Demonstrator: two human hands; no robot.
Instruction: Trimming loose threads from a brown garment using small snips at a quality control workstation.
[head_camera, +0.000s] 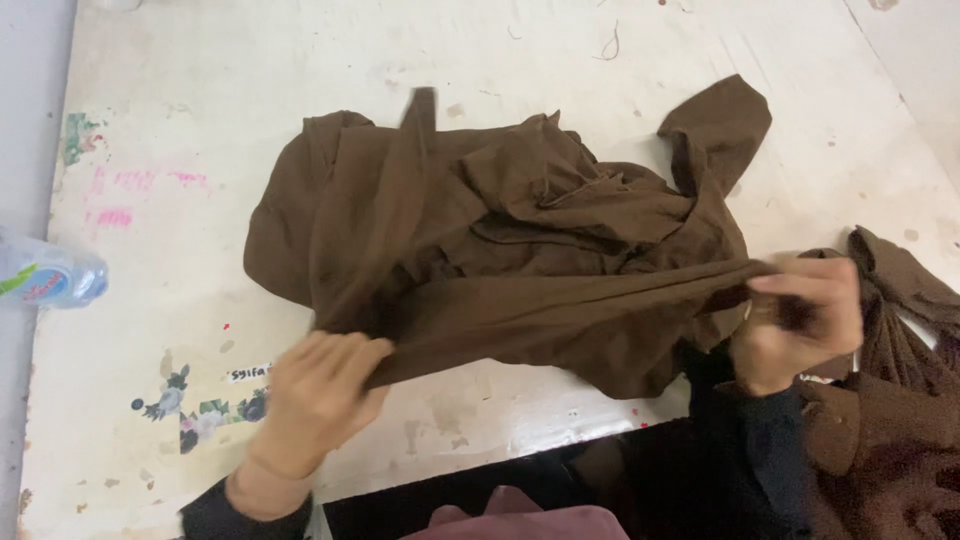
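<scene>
A crumpled dark brown garment (500, 230) lies spread over the middle of a worn white table (250, 60). My left hand (320, 400) grips its near edge at the lower left. My right hand (800, 320) pinches the same edge at the right, and the cloth is stretched taut between the two hands. One sleeve (715, 125) sticks up toward the far right. More brown cloth (890, 400) hangs bunched below and right of my right hand, over the table's near edge.
A clear plastic bottle with a blue label (45, 275) lies at the table's left edge. Flower stickers (205, 410) and pink marks (130, 195) dot the left side. A loose thread (610, 45) lies at the far edge.
</scene>
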